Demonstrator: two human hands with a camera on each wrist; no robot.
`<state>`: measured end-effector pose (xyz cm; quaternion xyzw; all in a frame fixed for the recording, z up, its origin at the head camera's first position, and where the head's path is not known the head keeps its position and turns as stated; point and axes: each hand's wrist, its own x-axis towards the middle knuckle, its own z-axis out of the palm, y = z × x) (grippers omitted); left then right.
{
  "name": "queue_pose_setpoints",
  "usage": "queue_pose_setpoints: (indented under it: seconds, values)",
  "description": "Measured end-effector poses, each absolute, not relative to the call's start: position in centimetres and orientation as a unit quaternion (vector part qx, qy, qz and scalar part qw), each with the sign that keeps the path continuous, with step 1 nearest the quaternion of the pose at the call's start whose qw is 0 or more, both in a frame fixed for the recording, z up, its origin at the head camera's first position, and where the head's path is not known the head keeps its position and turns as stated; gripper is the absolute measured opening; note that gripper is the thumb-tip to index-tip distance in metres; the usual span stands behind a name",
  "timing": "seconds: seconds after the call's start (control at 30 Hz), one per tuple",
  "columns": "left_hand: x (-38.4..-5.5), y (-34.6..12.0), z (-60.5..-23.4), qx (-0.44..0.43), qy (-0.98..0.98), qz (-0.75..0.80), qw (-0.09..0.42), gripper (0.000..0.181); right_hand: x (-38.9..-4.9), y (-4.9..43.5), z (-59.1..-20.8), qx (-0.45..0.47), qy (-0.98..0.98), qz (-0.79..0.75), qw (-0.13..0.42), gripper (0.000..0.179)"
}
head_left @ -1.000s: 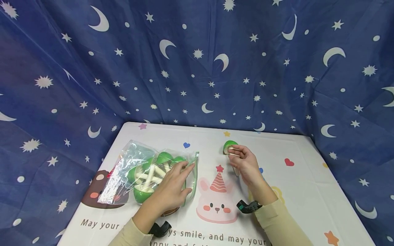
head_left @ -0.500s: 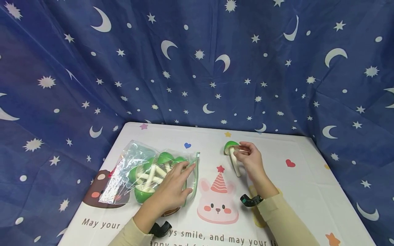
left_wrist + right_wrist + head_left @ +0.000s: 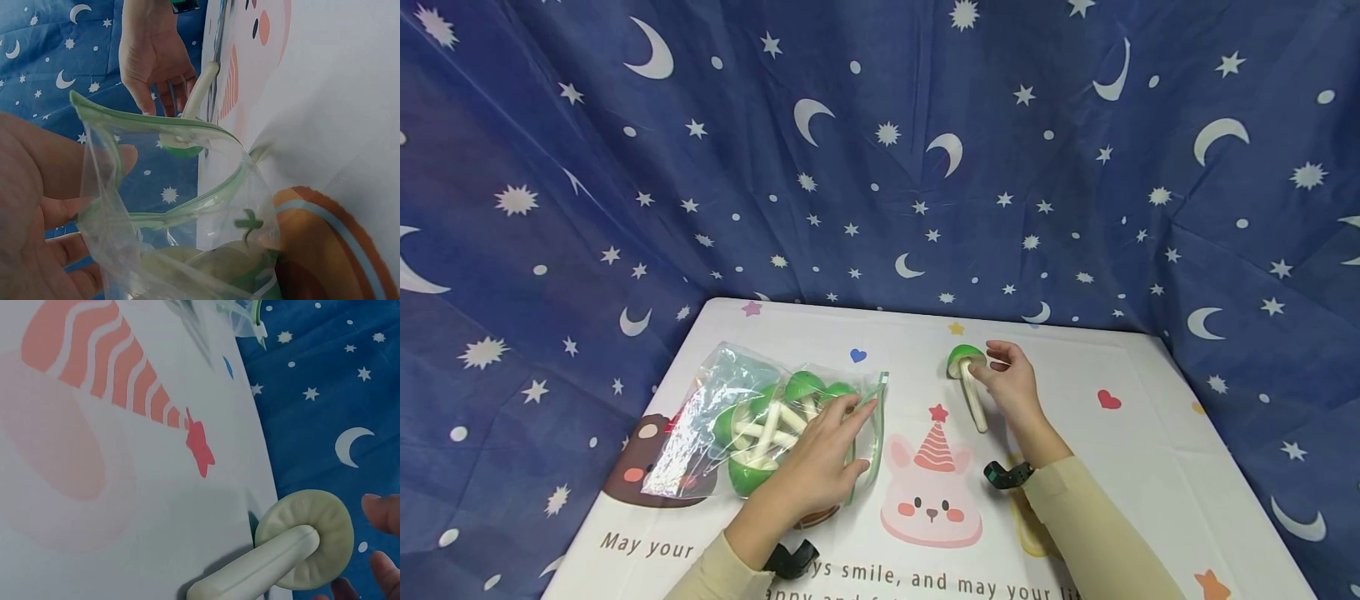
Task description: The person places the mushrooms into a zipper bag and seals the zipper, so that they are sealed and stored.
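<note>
My left hand (image 3: 822, 454) holds the mouth of a clear zip bag (image 3: 688, 446) with a green closure. In the left wrist view the bag's mouth gapes, with the thumb (image 3: 128, 157) at its rim and the other fingers (image 3: 65, 247) outside. Several green-capped toy mushrooms (image 3: 748, 477) lie inside the bag. A single toy mushroom (image 3: 973, 398) with a long pale stem lies on the table, its cap pointing away. Beside it my right hand (image 3: 1017, 390) is spread; the right wrist view shows its fingers (image 3: 380, 511) apart from the cap (image 3: 334, 550).
A white printed cover with a pink animal (image 3: 930, 504) and lettering spreads over the table (image 3: 1150, 467). Behind it hangs a blue curtain (image 3: 850, 167) with moons and stars. A black wrist camera (image 3: 1009, 475) sits under the right wrist.
My right hand has let go of the single mushroom and drawn slightly right, leaving it lying on the table. The left hand and the bag stay in place.
</note>
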<state>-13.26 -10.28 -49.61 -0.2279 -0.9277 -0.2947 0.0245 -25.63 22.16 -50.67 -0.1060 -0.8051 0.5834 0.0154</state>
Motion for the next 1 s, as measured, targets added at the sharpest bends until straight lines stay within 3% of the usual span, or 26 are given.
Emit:
queue_pose_setpoints:
  seconds: [0.6, 1.0]
  values:
    - [-13.4, -10.3, -49.9, -0.225, -0.931, -0.287, 0.027, 0.088, -27.9, 21.9, -52.1, -0.168, -0.747, 0.643, -0.025, 0.063]
    - [-13.5, -10.2, -50.0, -0.226, -0.932, -0.282, 0.032, 0.089, -28.3, 21.6, -52.4, -0.156, -0.763, 0.627, -0.037, 0.061]
